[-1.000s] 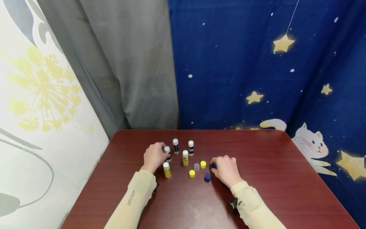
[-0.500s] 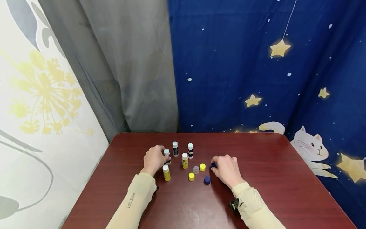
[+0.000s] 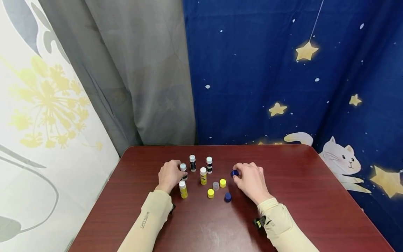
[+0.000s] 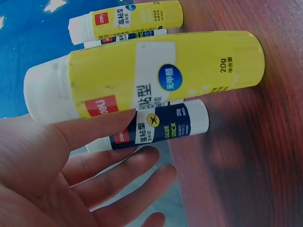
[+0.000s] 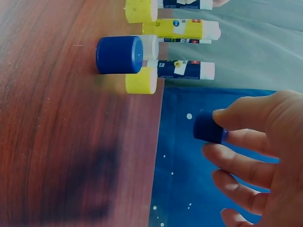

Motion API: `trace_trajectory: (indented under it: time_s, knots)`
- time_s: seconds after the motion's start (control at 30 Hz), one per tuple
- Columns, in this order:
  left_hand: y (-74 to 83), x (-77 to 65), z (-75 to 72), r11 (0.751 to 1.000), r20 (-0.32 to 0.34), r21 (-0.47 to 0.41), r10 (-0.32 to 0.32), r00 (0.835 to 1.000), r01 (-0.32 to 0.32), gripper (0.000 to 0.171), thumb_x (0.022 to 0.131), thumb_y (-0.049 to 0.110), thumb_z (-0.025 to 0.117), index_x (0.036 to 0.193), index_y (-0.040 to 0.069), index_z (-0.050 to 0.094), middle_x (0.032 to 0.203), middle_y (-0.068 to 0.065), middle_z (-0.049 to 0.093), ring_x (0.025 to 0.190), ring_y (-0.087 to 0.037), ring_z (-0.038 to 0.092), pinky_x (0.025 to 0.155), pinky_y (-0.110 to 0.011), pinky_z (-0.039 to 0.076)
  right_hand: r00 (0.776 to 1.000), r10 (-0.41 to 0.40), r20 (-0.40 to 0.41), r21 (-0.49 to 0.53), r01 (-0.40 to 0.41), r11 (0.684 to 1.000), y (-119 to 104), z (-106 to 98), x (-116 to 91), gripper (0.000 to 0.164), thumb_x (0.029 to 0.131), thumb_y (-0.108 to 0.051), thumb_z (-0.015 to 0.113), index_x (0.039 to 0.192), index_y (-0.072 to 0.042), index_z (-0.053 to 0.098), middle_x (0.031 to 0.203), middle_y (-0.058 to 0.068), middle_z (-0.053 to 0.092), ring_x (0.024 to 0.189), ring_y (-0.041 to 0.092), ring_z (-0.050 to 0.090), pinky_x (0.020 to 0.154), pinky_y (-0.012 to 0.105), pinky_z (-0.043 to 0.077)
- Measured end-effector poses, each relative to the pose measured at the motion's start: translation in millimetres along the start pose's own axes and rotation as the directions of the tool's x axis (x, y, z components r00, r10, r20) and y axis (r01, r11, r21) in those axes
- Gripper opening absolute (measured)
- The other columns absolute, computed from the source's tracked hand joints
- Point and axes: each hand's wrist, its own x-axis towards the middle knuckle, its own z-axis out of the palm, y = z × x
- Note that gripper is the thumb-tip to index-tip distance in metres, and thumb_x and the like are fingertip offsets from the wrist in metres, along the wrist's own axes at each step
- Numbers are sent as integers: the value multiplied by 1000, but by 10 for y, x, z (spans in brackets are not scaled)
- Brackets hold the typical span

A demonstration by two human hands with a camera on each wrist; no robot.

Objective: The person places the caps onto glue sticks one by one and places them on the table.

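My left hand (image 3: 169,175) grips a navy glue stick (image 4: 158,125) with a white top, standing upright on the table at left. Just nearer to me is a yellow glue stick (image 3: 183,190), which looms large in front in the left wrist view. My right hand (image 3: 250,180) pinches a dark blue cap (image 5: 207,126) between thumb and fingers, raised off the tabletop. A second blue cap (image 3: 228,197) sits below it, beside two yellow caps, one nearer (image 3: 210,193) and one farther (image 3: 223,183), and a clear cap (image 3: 215,186).
Two more navy glue sticks, a left one (image 3: 192,163) and a right one (image 3: 209,165), stand upright at the back. Another yellow glue stick (image 3: 203,176) is between the hands. The reddish-brown table (image 3: 283,161) ends at grey and blue curtains (image 3: 239,70).
My right hand has lifted the blue cap off the table and shifted slightly away from me. The left hand stays on the navy glue stick. The head view has tilted slightly.
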Motion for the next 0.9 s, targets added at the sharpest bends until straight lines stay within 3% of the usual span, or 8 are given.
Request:
trace_trajectory:
  time_s: [0.17, 0.53, 0.63, 0.77, 0.9]
  knots:
    - [-6, -4, -26, 999, -71, 17, 30, 997, -29, 21, 79, 21, 85, 95, 14, 74, 86, -4, 70, 72, -27, 64, 65, -48, 53, 998, -31, -63, 40, 34, 999, 3, -13, 19, 23, 75, -19, 80, 96, -20, 69, 75, -9, 59, 78, 16, 52, 73, 43, 36]
    - [142, -63, -165, 992, -213, 71, 118, 970, -105, 16, 79, 17, 78, 89, 15, 66, 70, -1, 62, 56, -25, 54, 53, -44, 47, 997, -30, -76, 74, 36, 997, -21, -27, 31, 22, 77, -21, 78, 96, -21, 67, 82, -4, 65, 80, 15, 52, 76, 44, 37]
    - [212, -100, -210, 983, -262, 107, 172, 950, -149, 16, 78, 15, 76, 91, 15, 67, 67, -1, 62, 56, -26, 53, 55, -45, 48, 996, -29, -87, 81, 37, 996, -37, -45, 42, 24, 78, -21, 78, 100, -20, 69, 83, -5, 66, 82, 15, 52, 76, 44, 36]
    - [299, -149, -253, 969, -331, 131, 240, 913, -208, 15, 77, 12, 76, 89, 15, 68, 66, 0, 63, 58, -26, 56, 71, -50, 48, 994, -25, -104, 83, 33, 996, -58, -73, 58, 28, 78, -21, 77, 105, -17, 73, 86, -4, 66, 87, 19, 54, 78, 45, 37]
    - [357, -174, -265, 963, -364, 116, 267, 892, -241, 10, 77, 13, 74, 83, 15, 66, 66, 3, 61, 60, -23, 58, 82, -52, 44, 991, -17, -131, 84, 28, 996, -74, -101, 72, 27, 78, -20, 75, 105, -16, 75, 88, -2, 66, 91, 21, 55, 79, 46, 39]
